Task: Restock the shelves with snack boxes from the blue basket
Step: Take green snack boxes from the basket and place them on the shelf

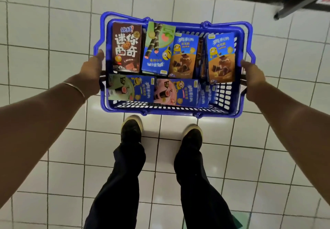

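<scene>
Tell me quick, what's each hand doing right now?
Left hand: grips the blue basket at its left side.
Right hand: grips the basket at its right side.

I count one blue basket [171, 111] and six snack boxes [221, 57] showing faces: one brown box [127, 47], two green-and-blue boxes [158, 47], two chocolate-roll boxes [184, 55], one pink box [175, 93]. More edge-on boxes [200, 59] are too hidden to count.

The blue basket [171, 112] hangs above the white tiled floor [53, 32], with the left grip [91, 75] and right grip [253, 80] clasping its two sides. Snack boxes [184, 57] fill it — a brown box [126, 48] sits far left.
</scene>
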`<state>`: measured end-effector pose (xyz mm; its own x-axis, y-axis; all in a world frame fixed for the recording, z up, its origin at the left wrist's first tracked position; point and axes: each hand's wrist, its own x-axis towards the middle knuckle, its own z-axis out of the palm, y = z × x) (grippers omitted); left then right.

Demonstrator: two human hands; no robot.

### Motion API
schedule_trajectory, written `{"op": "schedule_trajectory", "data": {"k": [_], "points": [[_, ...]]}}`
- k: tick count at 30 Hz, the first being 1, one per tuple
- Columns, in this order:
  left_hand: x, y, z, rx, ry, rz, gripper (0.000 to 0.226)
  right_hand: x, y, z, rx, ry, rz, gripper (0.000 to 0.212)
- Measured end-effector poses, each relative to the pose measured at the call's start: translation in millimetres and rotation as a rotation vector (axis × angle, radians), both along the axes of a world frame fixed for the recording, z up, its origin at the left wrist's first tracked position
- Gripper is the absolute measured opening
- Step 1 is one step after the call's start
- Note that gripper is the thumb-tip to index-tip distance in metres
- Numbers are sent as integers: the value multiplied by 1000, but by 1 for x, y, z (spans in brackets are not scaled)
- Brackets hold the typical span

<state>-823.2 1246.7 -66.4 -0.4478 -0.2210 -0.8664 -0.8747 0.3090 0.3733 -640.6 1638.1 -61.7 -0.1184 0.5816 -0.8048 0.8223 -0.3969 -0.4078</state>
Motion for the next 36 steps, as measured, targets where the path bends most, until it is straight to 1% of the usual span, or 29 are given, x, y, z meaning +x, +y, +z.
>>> {"op": "schedule_trajectory", "data": {"k": [1, 2, 4, 5, 6, 7, 8, 9, 11, 12, 13, 15, 16, 17, 19, 21, 23, 25, 26, 29, 33, 36], "points": [[-2, 3, 3, -92, 17, -19, 66, -2, -4, 4, 69, -51, -4, 57], [-3, 5, 6, -214, 68, -45, 69, -4, -9, 9, 176, -155, 39, 64], [-3, 10, 17, -471, 248, -160, 67, -11, -25, 22, 457, -392, 191, 66], [-1, 16, 24, -532, 368, -241, 63, -15, -36, 29, 576, -414, 238, 64], [1, 22, 30, -519, 497, -317, 58, -21, -48, 36, 654, -362, 267, 62], [5, 29, 34, -451, 591, -381, 53, -26, -62, 40, 700, -274, 291, 58], [10, 37, 37, -368, 644, -427, 49, -31, -76, 44, 713, -177, 316, 52], [14, 46, 37, -287, 654, -466, 45, -35, -91, 45, 703, -61, 340, 44], [21, 65, 34, -139, 575, -517, 41, -41, -123, 46, 621, 156, 386, 21], [24, 75, 31, -78, 516, -512, 41, -41, -137, 44, 562, 231, 383, 14], [24, 83, 27, -36, 464, -492, 41, -41, -149, 40, 493, 277, 357, 11], [19, 96, 18, 0, 407, -453, 40, -38, -168, 30, 371, 289, 283, 8], [15, 100, 14, -2, 398, -440, 37, -37, -175, 28, 359, 283, 262, 14], [12, 104, 10, -7, 386, -428, 35, -36, -178, 25, 397, 283, 269, 19], [6, 109, 2, -16, 339, -426, 33, -37, -181, 21, 542, 317, 331, 24], [3, 116, -6, -41, 303, -490, 33, -43, -181, 17, 596, 361, 371, 25], [0, 124, -11, -125, 278, -622, 45, -52, -181, 12, 584, 369, 371, 24], [-1, 132, -11, -267, 223, -809, 60, -59, -180, 7, 538, 364, 356, 22], [-1, 137, -11, -318, 216, -865, 65, -61, -178, 4, 505, 358, 344, 21], [3, 146, -8, -343, 186, -877, 71, -66, -171, -4, 424, 301, 322, 21], [10, 148, -9, -367, 165, -834, 86, -76, -159, -13, 390, 241, 383, 15], [11, 142, -21, -383, 158, -854, 88, -82, -150, -19, 369, 233, 404, 19]]}}
